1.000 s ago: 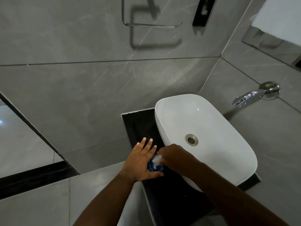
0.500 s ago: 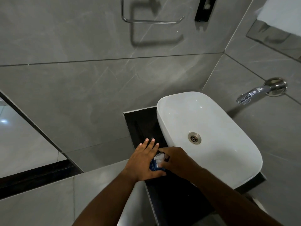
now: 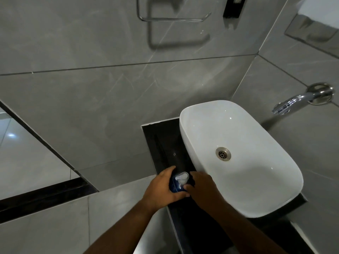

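Since the earlier frame the left hand (image 3: pixel 161 189) has gone from lying flat with fingers spread to curling right round the blue bottle (image 3: pixel 176 186), so now it's got a proper grip on the body. Right hand (image 3: pixel 200 189) is tucked in on the other side, fingers bent against the bottle just under its white pump top (image 3: pixel 181 177); looks like both hands are clamped on it together. Bottle sits between the two hands, upright-ish on the black counter (image 3: pixel 165 143), just beside the near rim of the white sink (image 3: pixel 256 180). What I'd worry about: that counter strip is narrow and glossy, so if the grip slips the bottle could tip off the left edge or knock into the sink, and a squeeze on the pump could squirt soap onto the ledge. Count-wise: two hands, one bottle, one sink with one drain (image 3: pixel 223 153). Further out past the right hand there's one chrome tap (image 3: pixel 293 101) on the wall, and up beyond both hands one towel ring (image 3: pixel 172 19).
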`<state>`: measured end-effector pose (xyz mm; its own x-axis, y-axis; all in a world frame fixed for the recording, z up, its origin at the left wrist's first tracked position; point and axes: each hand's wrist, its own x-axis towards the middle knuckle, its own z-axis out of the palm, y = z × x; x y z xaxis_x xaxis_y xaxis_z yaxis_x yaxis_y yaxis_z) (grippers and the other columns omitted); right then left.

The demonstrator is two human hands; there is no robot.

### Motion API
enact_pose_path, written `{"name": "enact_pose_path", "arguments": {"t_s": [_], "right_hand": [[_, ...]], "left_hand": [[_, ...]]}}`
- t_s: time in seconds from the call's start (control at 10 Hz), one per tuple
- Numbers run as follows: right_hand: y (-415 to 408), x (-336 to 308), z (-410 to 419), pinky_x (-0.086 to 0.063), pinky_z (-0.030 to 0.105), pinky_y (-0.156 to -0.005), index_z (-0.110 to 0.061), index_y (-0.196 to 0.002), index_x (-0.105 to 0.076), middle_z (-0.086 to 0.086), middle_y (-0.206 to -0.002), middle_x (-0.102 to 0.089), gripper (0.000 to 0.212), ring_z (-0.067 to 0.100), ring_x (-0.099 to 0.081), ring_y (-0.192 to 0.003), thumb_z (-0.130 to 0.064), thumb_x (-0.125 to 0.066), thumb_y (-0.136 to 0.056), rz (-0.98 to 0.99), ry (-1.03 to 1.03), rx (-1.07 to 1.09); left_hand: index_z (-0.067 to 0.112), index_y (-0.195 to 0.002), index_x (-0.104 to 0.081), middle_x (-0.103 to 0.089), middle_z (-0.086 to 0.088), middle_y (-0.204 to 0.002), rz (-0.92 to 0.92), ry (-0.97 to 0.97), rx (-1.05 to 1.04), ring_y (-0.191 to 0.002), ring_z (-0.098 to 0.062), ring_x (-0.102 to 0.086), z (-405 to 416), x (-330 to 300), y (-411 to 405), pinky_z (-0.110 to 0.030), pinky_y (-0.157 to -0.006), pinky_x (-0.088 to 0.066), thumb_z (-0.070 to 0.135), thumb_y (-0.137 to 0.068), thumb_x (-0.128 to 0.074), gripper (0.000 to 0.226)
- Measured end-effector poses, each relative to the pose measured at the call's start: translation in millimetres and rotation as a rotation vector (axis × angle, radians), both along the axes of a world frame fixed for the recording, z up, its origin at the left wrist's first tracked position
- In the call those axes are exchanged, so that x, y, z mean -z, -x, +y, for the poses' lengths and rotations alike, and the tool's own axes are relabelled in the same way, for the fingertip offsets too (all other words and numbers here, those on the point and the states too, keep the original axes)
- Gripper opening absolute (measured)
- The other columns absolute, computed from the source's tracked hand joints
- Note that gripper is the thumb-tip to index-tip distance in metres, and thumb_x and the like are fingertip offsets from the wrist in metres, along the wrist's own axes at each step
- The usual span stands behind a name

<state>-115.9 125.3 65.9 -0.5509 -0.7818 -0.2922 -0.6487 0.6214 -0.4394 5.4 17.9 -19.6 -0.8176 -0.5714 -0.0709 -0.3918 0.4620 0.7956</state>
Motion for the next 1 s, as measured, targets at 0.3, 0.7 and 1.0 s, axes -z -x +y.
{"name": "enact_pose_path", "arguments": {"t_s": [0.3, 0.7, 1.0], "right_hand": [[5, 10, -44, -0.041, 0.022, -0.077, -0.004, -0.109, -0.065, 0.014, -0.109, -0.070, 0.022, 0.025, -0.066, -0.100, -0.019, -0.057, -0.095, -0.085, 0.050, 0.047], [56, 29, -230, -0.049, 0.026, -0.078, -0.004, -0.102, -0.072, 0.018, -0.100, -0.074, 0.019, 0.029, -0.069, -0.094, -0.007, -0.062, -0.086, -0.127, 0.289, 0.062], [73, -2, -259, -0.058, 0.044, -0.082, -0.008, -0.094, -0.070, 0.013, -0.093, -0.074, 0.020, 0.030, -0.070, -0.088, -0.026, -0.067, -0.086, -0.136, 0.478, 0.008]], "left_hand": [[0.021, -0.128, -0.059, -0.062, -0.001, -0.118, 0.143, -0.155, -0.140, -0.105, -0.013, -0.062, -26, 3, 13, -0.033, -0.091, -0.054, 0.056, -0.064, -0.079, 0.075], [0.005, -0.123, -0.064, -0.072, -0.010, -0.112, 0.210, -0.243, -0.390, -0.102, -0.024, -0.068, -199, -1, 72, -0.033, -0.091, -0.053, 0.004, -0.077, -0.085, 0.050], [0.011, -0.129, -0.060, -0.070, -0.009, -0.119, 0.050, -0.148, -0.306, -0.109, -0.025, -0.066, -227, -14, 80, -0.040, -0.096, -0.052, 0.031, -0.074, -0.088, 0.065]]}}
